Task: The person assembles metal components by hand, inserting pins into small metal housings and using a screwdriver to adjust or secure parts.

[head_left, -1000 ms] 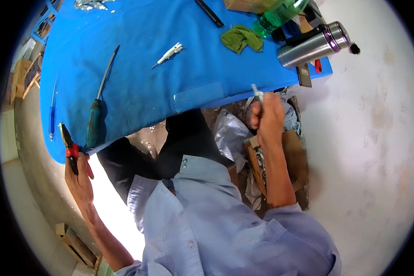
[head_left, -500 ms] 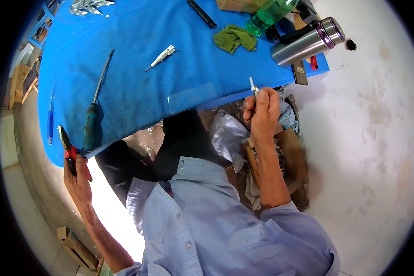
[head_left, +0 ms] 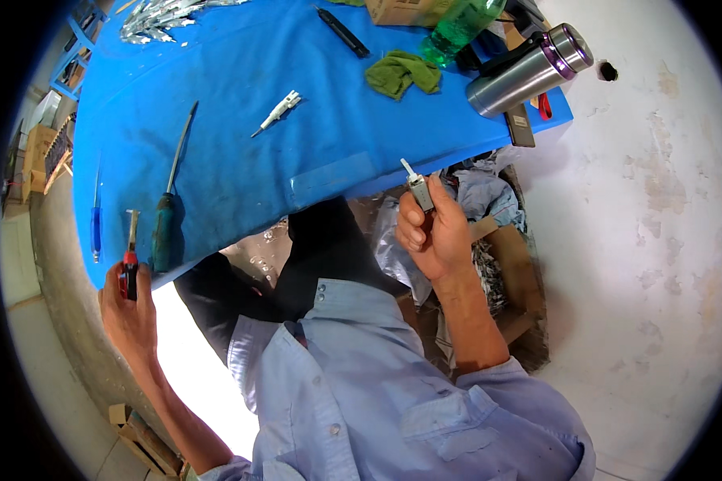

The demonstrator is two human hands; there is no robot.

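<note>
While a thin blue tool point(head_left: 96, 231) lies by the left edge of the blue surface point(head_left: 241, 160), the left hand point(head_left: 130, 317) is near it, its fingers wrapped around the red and black grips of the pliers point(head_left: 129, 276). The pliers point up and away, seen from the side, so it is hard to tell if their tips are apart. A silver pile point(head_left: 152, 20) lies at the far side. Next comes a green screwdriver point(head_left: 164, 228), beside the pliers. Then a small white part point(head_left: 279, 111) lies on its own, and past it a black stick point(head_left: 341, 34) and a green cloth point(head_left: 401, 74).

The right hand point(head_left: 443, 240) is over the near edge, its fingers pinching a small gray part point(head_left: 420, 194) with a pale pin sticking up. The pliers are well apart from it, so they seem not to be working on it right now. Maybe the pile is finished pieces, or maybe pieces left to do; nobody can tell from here. The white part looks left for later.

Farther right are a green bottle point(head_left: 461, 34), a box point(head_left: 521, 272) of scraps below, and a flask point(head_left: 521, 76).
</note>
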